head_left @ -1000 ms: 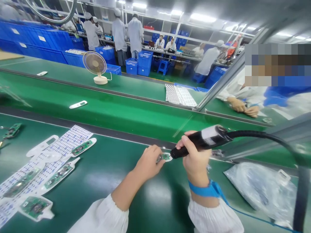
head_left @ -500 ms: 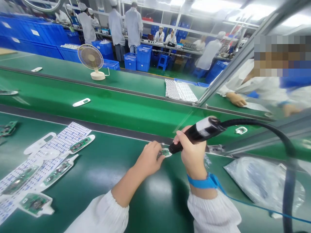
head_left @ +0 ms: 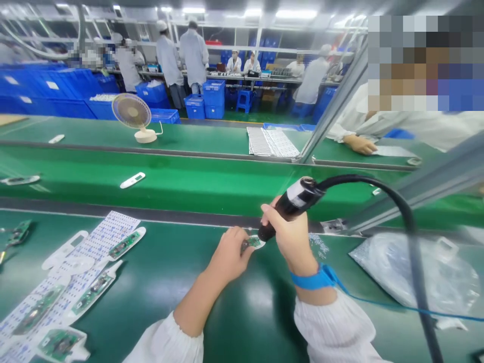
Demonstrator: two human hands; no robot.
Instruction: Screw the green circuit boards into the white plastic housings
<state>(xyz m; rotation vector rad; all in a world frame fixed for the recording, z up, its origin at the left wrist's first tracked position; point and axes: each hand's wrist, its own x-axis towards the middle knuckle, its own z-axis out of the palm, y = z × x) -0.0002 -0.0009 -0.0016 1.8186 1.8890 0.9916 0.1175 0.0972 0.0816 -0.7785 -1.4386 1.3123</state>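
My left hand (head_left: 231, 252) is closed on a small white casing with a green circuit board (head_left: 257, 242) in it, low over the green table. In my right hand (head_left: 293, 234) is a black electric screwdriver (head_left: 297, 199), tilted, its cable running off to the right. The tool's lower end is at the board's edge; its tip is hidden. A blue wrist strap (head_left: 313, 279) circles my right wrist. Beside that hand lies a scatter of tiny screws (head_left: 318, 245).
At left, several casings with circuit boards (head_left: 94, 290) lie on and beside a printed sheet (head_left: 115, 224). A clear plastic bag (head_left: 412, 272) is at right. Beyond runs a green conveyor (head_left: 196, 184) carrying a white casing (head_left: 132, 180). A fan (head_left: 132, 113) and a co-worker's hand (head_left: 361, 144) are across it.
The view has tilted up and levelled. Both hands keep their hold, with the screwdriver still at the board. The white casing on the conveyor has shifted slightly right.
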